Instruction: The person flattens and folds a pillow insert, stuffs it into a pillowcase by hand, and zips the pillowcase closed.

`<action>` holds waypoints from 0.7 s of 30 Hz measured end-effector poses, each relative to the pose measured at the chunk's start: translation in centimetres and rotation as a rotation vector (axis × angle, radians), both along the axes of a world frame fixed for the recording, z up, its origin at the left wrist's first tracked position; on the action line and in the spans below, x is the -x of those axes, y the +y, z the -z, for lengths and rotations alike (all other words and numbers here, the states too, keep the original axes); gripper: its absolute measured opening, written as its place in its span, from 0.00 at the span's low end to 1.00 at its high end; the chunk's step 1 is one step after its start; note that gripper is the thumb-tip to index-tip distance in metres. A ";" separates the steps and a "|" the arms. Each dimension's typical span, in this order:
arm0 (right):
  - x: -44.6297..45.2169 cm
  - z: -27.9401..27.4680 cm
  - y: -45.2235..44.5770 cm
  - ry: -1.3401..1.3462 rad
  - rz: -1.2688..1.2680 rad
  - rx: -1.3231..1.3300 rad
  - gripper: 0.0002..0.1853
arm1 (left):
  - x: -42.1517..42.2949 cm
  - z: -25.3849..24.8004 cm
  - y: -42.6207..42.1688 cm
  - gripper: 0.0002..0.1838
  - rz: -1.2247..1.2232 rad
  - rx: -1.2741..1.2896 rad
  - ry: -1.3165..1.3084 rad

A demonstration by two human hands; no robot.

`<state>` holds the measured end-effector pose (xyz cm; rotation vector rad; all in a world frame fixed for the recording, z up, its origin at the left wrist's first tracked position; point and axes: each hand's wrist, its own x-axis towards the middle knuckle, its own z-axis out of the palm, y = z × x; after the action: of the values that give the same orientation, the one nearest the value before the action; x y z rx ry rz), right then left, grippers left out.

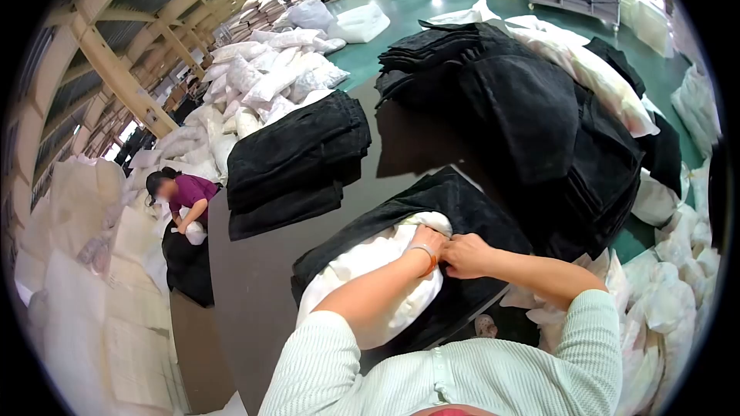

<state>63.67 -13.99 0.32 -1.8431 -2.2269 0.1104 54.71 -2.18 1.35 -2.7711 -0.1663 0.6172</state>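
A plump white cushion insert [370,273] lies on the table with a black fabric cover [486,216] around its far side and beneath it. My left hand [432,240], with a band at its wrist, presses at the insert's right edge, its fingers curled and partly hidden. Right beside it, almost touching, my right hand [465,255] is closed in a pinch at the black cover, where it meets the white insert. The fingertips of both hands meet at this edge, so exactly how much fabric each one grips is hard to see.
Folded black covers [297,158] lie at the table's [266,277] left edge; a taller black stack [532,115] rises at the right. White stuffed bags [270,77] are heaped beyond. At the left, a person in a purple top [193,191] bends over black fabric.
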 end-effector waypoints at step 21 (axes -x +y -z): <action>-5.7 2.5 0.4 0.719 -0.116 -0.150 0.12 | -2.1 4.5 1.4 0.13 -0.413 0.994 0.179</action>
<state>69.35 -13.61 -2.17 -1.3068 -1.7647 0.5202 56.84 -0.78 -3.13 -3.6137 -0.5203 1.3465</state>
